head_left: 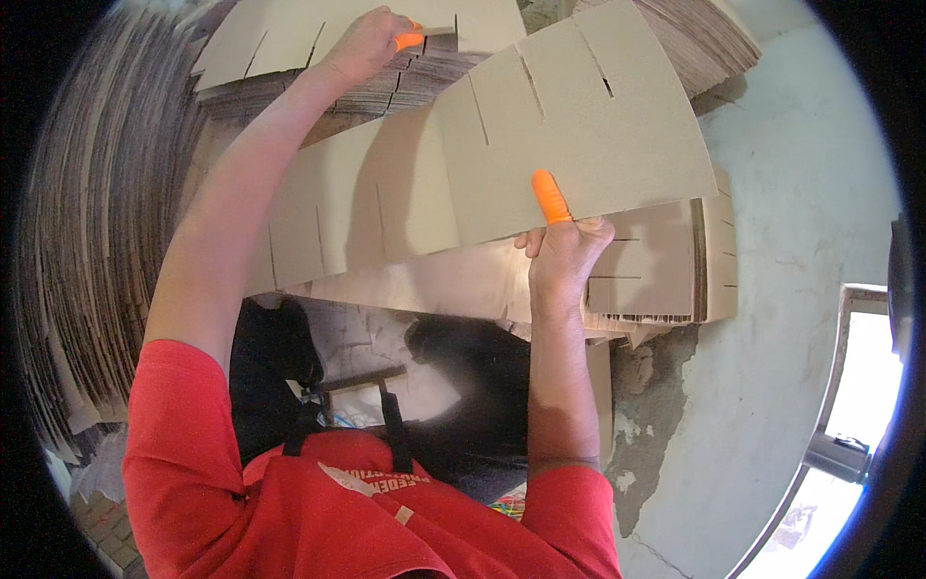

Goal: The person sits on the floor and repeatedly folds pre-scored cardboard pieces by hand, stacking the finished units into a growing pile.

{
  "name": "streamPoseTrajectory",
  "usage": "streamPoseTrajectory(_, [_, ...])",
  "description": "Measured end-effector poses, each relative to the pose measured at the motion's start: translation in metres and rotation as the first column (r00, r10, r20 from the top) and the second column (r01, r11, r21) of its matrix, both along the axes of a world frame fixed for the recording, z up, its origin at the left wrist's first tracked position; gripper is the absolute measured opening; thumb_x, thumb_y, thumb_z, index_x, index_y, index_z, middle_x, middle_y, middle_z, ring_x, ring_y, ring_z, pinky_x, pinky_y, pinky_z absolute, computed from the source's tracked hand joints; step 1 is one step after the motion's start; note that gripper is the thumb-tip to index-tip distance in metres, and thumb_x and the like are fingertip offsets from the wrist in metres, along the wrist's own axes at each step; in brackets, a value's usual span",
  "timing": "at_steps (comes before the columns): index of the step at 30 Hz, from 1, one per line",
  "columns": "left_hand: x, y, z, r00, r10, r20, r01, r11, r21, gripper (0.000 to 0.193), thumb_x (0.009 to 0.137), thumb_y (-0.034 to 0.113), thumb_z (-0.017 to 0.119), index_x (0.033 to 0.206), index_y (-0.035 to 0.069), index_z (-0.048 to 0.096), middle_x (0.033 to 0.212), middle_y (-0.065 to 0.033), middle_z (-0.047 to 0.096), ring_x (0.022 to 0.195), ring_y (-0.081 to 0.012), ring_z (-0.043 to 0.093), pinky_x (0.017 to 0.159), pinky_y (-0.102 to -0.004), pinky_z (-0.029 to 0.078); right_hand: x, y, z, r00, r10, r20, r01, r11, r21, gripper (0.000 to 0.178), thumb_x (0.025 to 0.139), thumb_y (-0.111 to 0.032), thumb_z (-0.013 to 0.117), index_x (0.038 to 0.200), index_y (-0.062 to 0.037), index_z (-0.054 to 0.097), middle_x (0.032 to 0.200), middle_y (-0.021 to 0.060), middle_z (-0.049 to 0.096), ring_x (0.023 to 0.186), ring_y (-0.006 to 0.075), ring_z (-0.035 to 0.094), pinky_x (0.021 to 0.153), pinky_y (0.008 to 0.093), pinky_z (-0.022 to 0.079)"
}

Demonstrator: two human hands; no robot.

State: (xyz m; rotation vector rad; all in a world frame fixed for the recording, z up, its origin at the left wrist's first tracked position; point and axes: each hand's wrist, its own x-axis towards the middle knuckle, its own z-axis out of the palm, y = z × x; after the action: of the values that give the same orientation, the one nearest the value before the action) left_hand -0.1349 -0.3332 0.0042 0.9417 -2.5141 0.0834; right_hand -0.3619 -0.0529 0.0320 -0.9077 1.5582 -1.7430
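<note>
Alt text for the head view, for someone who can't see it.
A person in a red shirt has their right hand at the near edge of a creased, slotted cardboard sheet, an orange-covered finger against it. The left hand is at a slotted stack beyond; more cardboard lines the left.

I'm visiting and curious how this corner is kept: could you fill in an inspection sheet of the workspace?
Surface: mostly hidden under cardboard.
Job's things: creased, slotted cardboard sheet; slotted upper stack beyond it.
Clutter: cardboard in a left stack, an upper-right stack and a right stack.
Hands: left hand at the upper stack, exact grip unclear; right hand holding the sheet's near edge. Each wears an orange finger cover.
Cables: none certain; thin coloured strands low down, kind unclear.
Surroundings: pale wall with a peeling patch; bright opening at right.
</note>
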Motion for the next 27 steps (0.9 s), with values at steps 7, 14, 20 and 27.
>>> streamPoseTrajectory(7, [-0.03,0.057,0.022,0.97,-0.076,0.233,0.155,0.927,-0.343,0.033,0.082,0.009,0.056,0.113,-0.003,0.059,0.118,-0.0097,0.055,0.101,-0.0249,0.054,0.085,-0.0313,0.054,-0.002,0.004,0.014,1.0,-0.012,-0.011,0.012,0.999,0.046,0.015,0.082,0.011,0.04,0.077,0.0043,0.052,0.066,0.0131,0.055,0.033,0.0101,0.036,0.034,0.0301,0.044])
streamPoseTrajectory(14, [-0.038,0.098,0.027,0.89,-0.152,0.43,0.303,0.902,-0.309,0.033,0.077,0.008,0.06,0.105,-0.009,0.062,0.121,-0.0142,0.054,0.105,-0.0233,0.054,0.082,-0.0286,0.056,-0.009,0.005,0.002,1.0,0.009,-0.004,-0.009,1.0,-0.001,0.016,0.086,0.012,0.038,0.081,0.0052,0.052,0.087,0.0267,0.065,0.035,0.0102,0.043,0.034,0.0271,0.045])
streamPoseTrajectory(20, [-0.045,0.151,0.035,0.853,-0.288,0.436,0.448,0.833,-0.326,0.021,0.072,0.009,0.063,0.085,-0.007,0.068,0.115,-0.0201,0.058,0.103,-0.0246,0.055,0.072,-0.0277,0.057,-0.013,0.002,-0.002,0.985,-0.072,-0.154,0.081,0.995,0.05,0.02,0.082,0.016,0.038,0.077,0.0035,0.053,0.096,0.0287,0.066,0.037,0.0096,0.047,0.034,0.0257,0.045])
streamPoseTrajectory(27, [-0.044,0.255,0.027,0.826,-0.52,0.216,0.554,0.819,-0.15,0.031,0.073,0.018,0.066,0.092,-0.006,0.068,0.105,-0.0194,0.063,0.095,-0.0259,0.056,0.067,-0.0308,0.055,-0.003,0.002,0.005,0.998,-0.062,-0.012,0.062,0.998,0.007,0.027,0.077,0.017,0.039,0.094,0.0077,0.058,0.101,0.0285,0.066,0.037,0.0082,0.043,0.032,0.0255,0.043])
